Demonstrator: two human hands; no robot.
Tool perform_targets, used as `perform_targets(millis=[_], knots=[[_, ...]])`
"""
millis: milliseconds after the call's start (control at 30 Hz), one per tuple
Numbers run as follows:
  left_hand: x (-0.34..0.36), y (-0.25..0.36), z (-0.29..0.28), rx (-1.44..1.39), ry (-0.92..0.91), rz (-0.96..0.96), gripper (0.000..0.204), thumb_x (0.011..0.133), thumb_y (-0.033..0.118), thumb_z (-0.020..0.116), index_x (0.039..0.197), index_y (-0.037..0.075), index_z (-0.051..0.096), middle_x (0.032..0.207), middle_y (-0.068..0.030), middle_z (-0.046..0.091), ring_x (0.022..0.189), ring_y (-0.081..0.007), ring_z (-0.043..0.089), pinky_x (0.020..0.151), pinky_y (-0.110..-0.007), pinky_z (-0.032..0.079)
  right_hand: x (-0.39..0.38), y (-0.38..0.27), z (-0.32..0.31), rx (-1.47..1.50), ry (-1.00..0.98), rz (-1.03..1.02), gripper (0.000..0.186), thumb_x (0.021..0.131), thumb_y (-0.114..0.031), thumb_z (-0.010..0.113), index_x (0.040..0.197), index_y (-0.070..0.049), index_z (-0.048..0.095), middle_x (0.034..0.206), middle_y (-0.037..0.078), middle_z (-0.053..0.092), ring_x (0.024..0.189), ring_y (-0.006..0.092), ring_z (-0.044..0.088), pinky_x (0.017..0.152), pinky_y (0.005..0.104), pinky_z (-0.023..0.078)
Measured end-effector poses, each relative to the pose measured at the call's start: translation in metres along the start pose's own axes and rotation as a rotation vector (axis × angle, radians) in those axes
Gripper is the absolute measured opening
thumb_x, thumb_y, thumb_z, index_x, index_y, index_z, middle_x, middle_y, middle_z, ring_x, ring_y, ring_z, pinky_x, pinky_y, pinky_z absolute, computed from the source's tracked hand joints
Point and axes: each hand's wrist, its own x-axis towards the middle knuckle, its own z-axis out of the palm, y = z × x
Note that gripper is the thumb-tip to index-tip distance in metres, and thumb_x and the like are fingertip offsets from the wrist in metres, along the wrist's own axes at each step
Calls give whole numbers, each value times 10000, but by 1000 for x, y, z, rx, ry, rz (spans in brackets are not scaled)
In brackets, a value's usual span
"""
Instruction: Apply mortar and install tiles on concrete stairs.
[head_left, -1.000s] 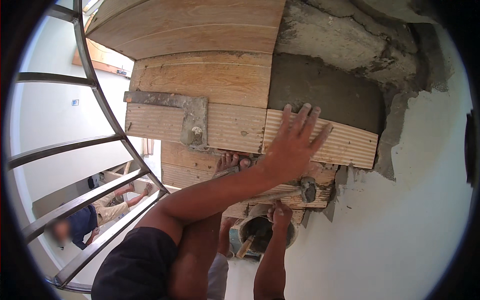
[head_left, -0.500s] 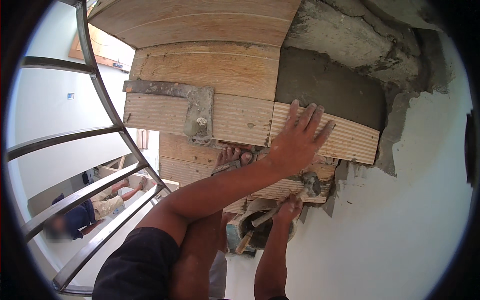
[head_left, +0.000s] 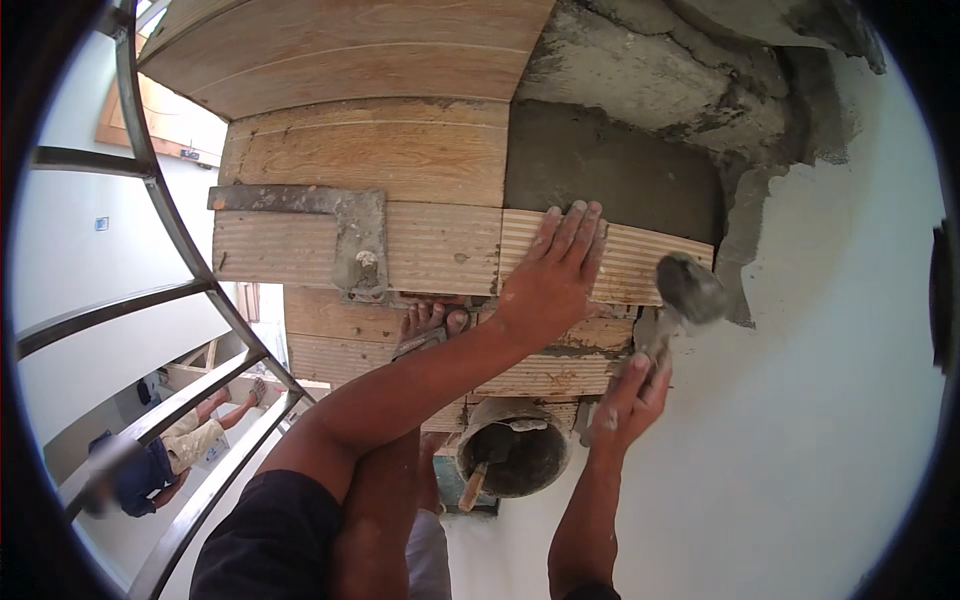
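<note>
- Ribbed tile (head_left: 640,262): ahead of the person, on the stair tread, long axis running left to right and dipping toward its right end in this view.
- Left hand (head_left: 547,282) is the nearer one: palm down on the tile's left part, fingers straight and held close together, grasping nothing.
- Right hand (head_left: 630,405): closed round the handle of a mallet (head_left: 690,288), on the near side of the tile's right end. In view, the mallet's head overlaps that right corner (blurred; cannot tell whether it touches or hangs above).
- Key relation: mallet head by the right end, left hand on the left part, a bare ribbed stretch between them.
- Far side of tile: smooth grey mortar (head_left: 615,160), rough concrete beyond.
- In the way: white wall (head_left: 810,370) close beyond the tile's right end, limiting room there; the left hand covers part of the surface.
- Left along the same tread: a flat metal square (head_left: 360,235) lying on the neighbouring tile.
- Nearer the body: bucket (head_left: 490,411) with a wooden-handled trowel (head_left: 474,487) in it; bare foot (head_left: 430,322) below the left forearm.
- Far left: metal railing (head_left: 180,235), a co-worker (head_left: 150,475) beyond it.
</note>
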Motion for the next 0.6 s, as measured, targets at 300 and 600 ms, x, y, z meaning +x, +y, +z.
perform_targets(millis=[300, 600], knots=[[-2, 0, -2, 33, -58, -10, 1079, 845, 644, 731, 1569, -81, 393, 1700, -265, 264, 1594, -386, 245, 1328, -535, 201, 9, 8, 17, -127, -85, -63, 465, 1132, -247, 520, 1462, 79, 540, 1000, 88, 660, 836, 139, 564, 740, 298, 492], [2, 0, 1, -6, -48, -17, 1042, 857, 639, 723, 1551, -82, 429, 1696, -270, 267, 1588, -394, 256, 1326, -539, 204, 8, 3, 27, -1, -89, -51, 435, 1135, -242, 552, 1473, 31, 534, 823, -56, 500, 724, 26, 419, 605, 210, 355]])
